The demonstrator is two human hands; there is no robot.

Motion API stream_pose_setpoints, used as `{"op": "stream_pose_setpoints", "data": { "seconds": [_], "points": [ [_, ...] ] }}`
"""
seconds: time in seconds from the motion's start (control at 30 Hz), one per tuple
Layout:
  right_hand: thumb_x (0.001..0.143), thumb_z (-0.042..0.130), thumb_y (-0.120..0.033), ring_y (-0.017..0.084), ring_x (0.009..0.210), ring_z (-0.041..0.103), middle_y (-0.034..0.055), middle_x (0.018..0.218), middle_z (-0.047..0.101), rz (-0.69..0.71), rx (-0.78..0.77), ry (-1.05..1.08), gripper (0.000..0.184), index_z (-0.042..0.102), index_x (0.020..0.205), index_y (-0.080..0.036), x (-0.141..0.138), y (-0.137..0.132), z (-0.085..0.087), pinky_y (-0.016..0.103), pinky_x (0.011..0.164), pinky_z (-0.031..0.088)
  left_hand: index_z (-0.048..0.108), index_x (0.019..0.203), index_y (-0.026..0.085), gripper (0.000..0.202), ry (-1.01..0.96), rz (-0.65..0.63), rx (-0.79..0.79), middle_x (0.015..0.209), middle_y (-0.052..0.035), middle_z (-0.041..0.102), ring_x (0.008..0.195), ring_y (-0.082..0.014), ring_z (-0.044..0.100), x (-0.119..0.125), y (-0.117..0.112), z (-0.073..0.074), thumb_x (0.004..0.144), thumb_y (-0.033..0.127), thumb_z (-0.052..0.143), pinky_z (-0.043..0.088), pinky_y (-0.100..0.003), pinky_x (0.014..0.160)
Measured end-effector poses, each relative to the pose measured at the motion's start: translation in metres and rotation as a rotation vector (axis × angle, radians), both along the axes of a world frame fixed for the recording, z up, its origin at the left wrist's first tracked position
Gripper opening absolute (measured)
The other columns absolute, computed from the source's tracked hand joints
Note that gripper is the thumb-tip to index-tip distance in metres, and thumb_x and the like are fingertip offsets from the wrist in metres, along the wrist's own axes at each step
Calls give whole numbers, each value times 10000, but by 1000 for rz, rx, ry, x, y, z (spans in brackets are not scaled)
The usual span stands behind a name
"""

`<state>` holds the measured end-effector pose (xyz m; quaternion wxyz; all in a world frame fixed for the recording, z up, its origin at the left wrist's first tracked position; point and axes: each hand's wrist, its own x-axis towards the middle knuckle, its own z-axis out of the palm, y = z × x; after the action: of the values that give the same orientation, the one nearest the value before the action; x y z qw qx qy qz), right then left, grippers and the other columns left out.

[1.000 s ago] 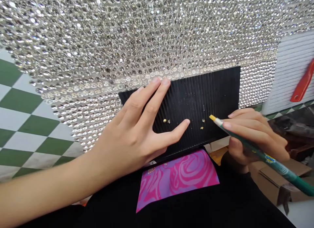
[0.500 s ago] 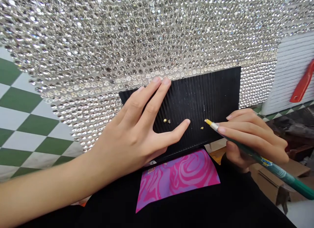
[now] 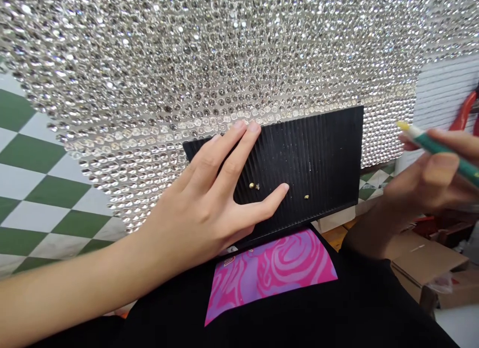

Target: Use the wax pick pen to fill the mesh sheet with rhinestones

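Observation:
My left hand (image 3: pixel 209 198) lies flat with fingers spread on a black ribbed tray (image 3: pixel 318 153), holding it against my lap. A few tiny gold studs (image 3: pixel 253 186) rest on the tray by my thumb, and one more gold stud (image 3: pixel 307 196) lies to the right. My right hand (image 3: pixel 430 180) is raised off the tray at the right, blurred, pinching a green pencil-like tool (image 3: pixel 437 148) with a yellow tip pointing left. A large sheet covered in sparkling rhinestones (image 3: pixel 224 63) fills the view above and behind the tray.
A green-and-white chequered surface (image 3: pixel 33 183) shows at the left. A white ribbed board (image 3: pixel 445 98) with a red tool (image 3: pixel 464 113) stands at the right. Cardboard boxes (image 3: pixel 430 268) sit low right. My black shirt with a pink print (image 3: pixel 269 273) is at the bottom.
My right hand has lifted the green tool away from the tray, up and to the right. One stud near where the tip touched is no longer on the tray. My left hand has stayed put.

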<state>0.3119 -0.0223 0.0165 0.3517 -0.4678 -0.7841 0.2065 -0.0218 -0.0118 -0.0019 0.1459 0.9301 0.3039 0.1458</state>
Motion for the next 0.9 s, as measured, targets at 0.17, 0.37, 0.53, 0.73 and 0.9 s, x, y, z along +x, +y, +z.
{"op": "stream_pose_setpoints", "data": {
  "seconds": [0.17,0.37,0.53,0.73,0.9],
  "points": [
    [979,463,-312,183,889,697,91,1006,688,-193,193,101,346,690,1071,-68,0,30,-19,343,766,558,479,1367,295,545,-41,1,6,1647,-154,94,1470,-437,285,0,0,-4,845,265,629,396,-613,1128],
    [843,683,-195,194,737,710,58,858,723,-542,443,-40,125,739,915,-109,6,48,-37,333,648,564,470,1379,289,550,-39,3,8,1642,-150,115,1484,-426,263,1,-1,-4,852,244,619,381,-597,1148],
    [923,564,-268,173,804,714,12,930,703,-479,373,-143,218,702,1048,-155,12,45,-38,374,728,593,474,1381,296,513,-35,2,0,1633,-110,151,1496,-428,234,1,-2,-4,880,284,589,368,-593,1166],
    [893,609,-234,170,744,702,37,881,708,-530,464,-108,173,725,971,-134,7,47,-37,348,694,573,486,1369,287,495,-49,5,1,1645,-106,129,1490,-427,249,2,-1,-5,883,271,577,384,-600,1155],
    [805,657,-225,178,678,673,33,782,712,-481,463,33,174,762,932,-170,-15,23,-18,348,653,513,485,1370,281,512,-40,-3,15,1647,-171,87,1454,-463,303,2,0,-3,870,241,590,417,-632,1101]
  ]
}}
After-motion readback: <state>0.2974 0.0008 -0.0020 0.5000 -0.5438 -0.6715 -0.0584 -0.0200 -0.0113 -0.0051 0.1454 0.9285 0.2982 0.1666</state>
